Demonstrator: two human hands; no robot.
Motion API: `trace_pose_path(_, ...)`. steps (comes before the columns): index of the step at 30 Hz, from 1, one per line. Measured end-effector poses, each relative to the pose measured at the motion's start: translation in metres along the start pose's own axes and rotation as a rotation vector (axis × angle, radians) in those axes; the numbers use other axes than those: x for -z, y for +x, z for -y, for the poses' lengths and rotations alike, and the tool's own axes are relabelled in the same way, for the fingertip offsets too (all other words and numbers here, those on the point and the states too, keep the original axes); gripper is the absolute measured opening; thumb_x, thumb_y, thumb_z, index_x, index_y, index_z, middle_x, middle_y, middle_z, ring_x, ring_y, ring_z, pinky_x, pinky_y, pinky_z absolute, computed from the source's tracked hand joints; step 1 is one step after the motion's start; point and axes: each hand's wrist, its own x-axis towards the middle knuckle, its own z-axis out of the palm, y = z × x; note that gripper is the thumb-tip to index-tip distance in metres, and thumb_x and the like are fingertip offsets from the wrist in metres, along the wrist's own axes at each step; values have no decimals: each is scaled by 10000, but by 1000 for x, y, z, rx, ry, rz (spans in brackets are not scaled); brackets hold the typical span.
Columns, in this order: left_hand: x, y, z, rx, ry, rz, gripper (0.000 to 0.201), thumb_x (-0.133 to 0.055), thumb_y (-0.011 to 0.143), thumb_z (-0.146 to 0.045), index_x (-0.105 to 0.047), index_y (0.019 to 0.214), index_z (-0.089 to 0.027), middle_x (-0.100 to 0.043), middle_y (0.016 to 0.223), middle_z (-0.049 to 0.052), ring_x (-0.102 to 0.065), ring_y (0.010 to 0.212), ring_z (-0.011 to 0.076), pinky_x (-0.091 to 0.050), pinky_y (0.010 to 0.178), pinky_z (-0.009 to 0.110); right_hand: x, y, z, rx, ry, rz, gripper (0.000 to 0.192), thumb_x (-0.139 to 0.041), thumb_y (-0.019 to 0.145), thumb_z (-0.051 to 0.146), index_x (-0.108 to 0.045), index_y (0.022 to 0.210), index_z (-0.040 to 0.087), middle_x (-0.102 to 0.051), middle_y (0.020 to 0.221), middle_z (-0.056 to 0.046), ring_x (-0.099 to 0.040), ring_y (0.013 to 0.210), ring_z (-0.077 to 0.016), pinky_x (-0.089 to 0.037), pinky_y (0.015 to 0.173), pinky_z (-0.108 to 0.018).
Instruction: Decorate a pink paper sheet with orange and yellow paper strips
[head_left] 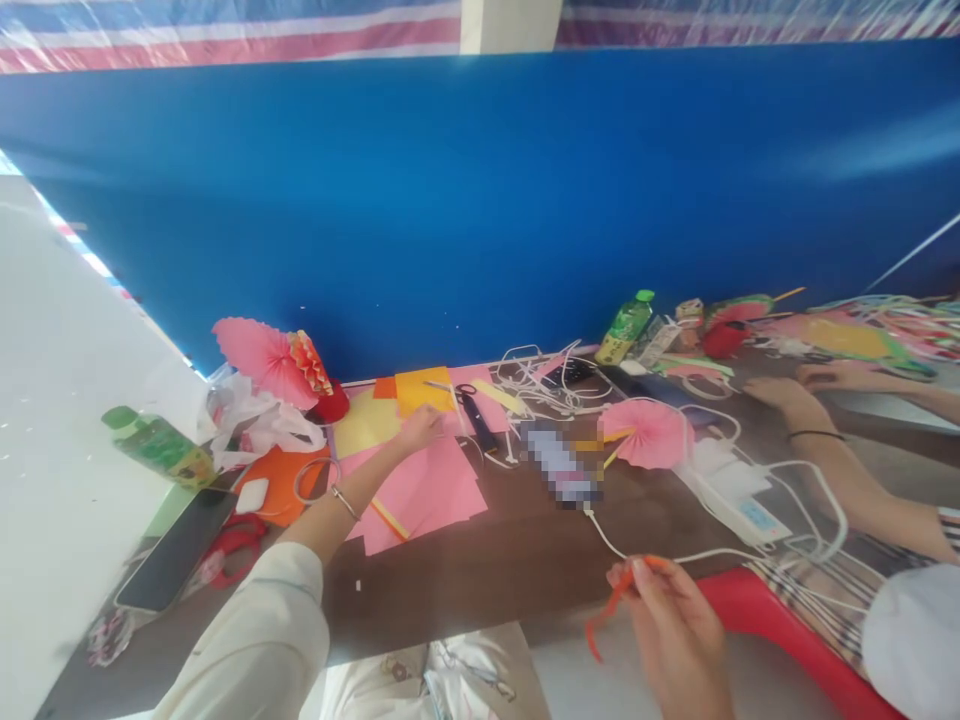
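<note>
The left hand (421,425) is reaching out over the pink paper (420,490), fingers loosely curled on the sheets just short of the scissors (474,412); whether it is gripping anything cannot be told. The right hand (671,625) is pinching an orange strip (609,605), nearer the body than the paper. Two finished pink fans (259,355) are lying beyond it, so some folding looks done, with uncut sheets remaining. Bare table (480,560) is lying open this side of the paper; a co-worker's arm (840,465) is crowding the right
</note>
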Motion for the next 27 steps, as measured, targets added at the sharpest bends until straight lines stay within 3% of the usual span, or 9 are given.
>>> trace_pose_path(4,36,-12,4,-24,13,-80,170,-618,694,-272,-645,837,-184,-604,983,107,-462,1083,283,-233,1031,400,3,2,-7,-60,-61,36,283,-770,574,375,-595,718,207,-549,584,15,-510,528,-116,-447,474,-235)
trace_pose_path(9,65,-65,14,-81,25,67,272,-740,595,-321,-685,833,-202,-611,1108,121,-476,1136,288,-211,1064,374,4,7,-20,-134,-206,144,298,-763,580,389,-603,731,188,-564,634,-3,-521,570,-131,-459,517,-249)
trace_pose_path(12,54,-99,24,-72,151,263,461,-695,659,-378,-624,1087,-223,-493,1308,121,-331,1287,319,-29,1089,467,-8,9,-22,-184,-305,298,277,-748,609,379,-611,752,187,-572,676,-4,-535,618,-134,-469,577,-251)
trace_pose_path(14,38,-120,28,-19,179,223,495,-619,733,-411,-562,1184,-215,-428,1363,137,-265,1322,327,52,1070,507,-23,9,-20,-200,-354,427,244,-731,638,364,-612,760,190,-580,706,-5,-544,664,-136,-464,607,-240)
trace_pose_path(16,19,-137,28,52,165,110,501,-562,775,-440,-531,1222,-214,-403,1381,137,-158,1359,326,150,1040,520,-41,11,-16,-188,-387,534,224,-730,638,349,-612,729,182,-584,709,-10,-549,691,-143,-459,624,-238)
trace_pose_path(18,6,-151,25,69,169,91,513,-492,821,-457,-464,1286,-244,-353,1418,115,-95,1374,311,182,1023,530,-61,13,-12,-165,-416,608,228,-734,623,352,-606,685,174,-580,676,-9,-544,664,-143,-453,604,-238)
trace_pose_path(21,1,-166,23,64,261,39,546,-388,874,-465,-344,1366,-232,-271,1459,113,-77,1380,282,114,1058,525,-88,19,-6,-145,-468,721,237,-724,628,371,-594,669,177,-578,649,0,-549,635,-140,-444,576,-232)
trace_pose_path(23,7,-173,23,38,385,29,552,-344,887,-478,-347,1362,-197,-249,1462,134,-94,1376,284,31,1082,522,-104,23,-4,-115,-512,806,240,-711,647,382,-586,658,177,-582,644,4,-561,644,-138,-447,602,-231)
trace_pose_path(27,19,-179,22,-75,700,167,533,-235,918,-455,-352,1348,-165,-340,1394,153,-189,1342,294,-109,1075,548,-142,31,-3,-121,-593,962,275,-702,646,423,-599,658,168,-616,653,-11,-598,673,-153,-464,657,-252)
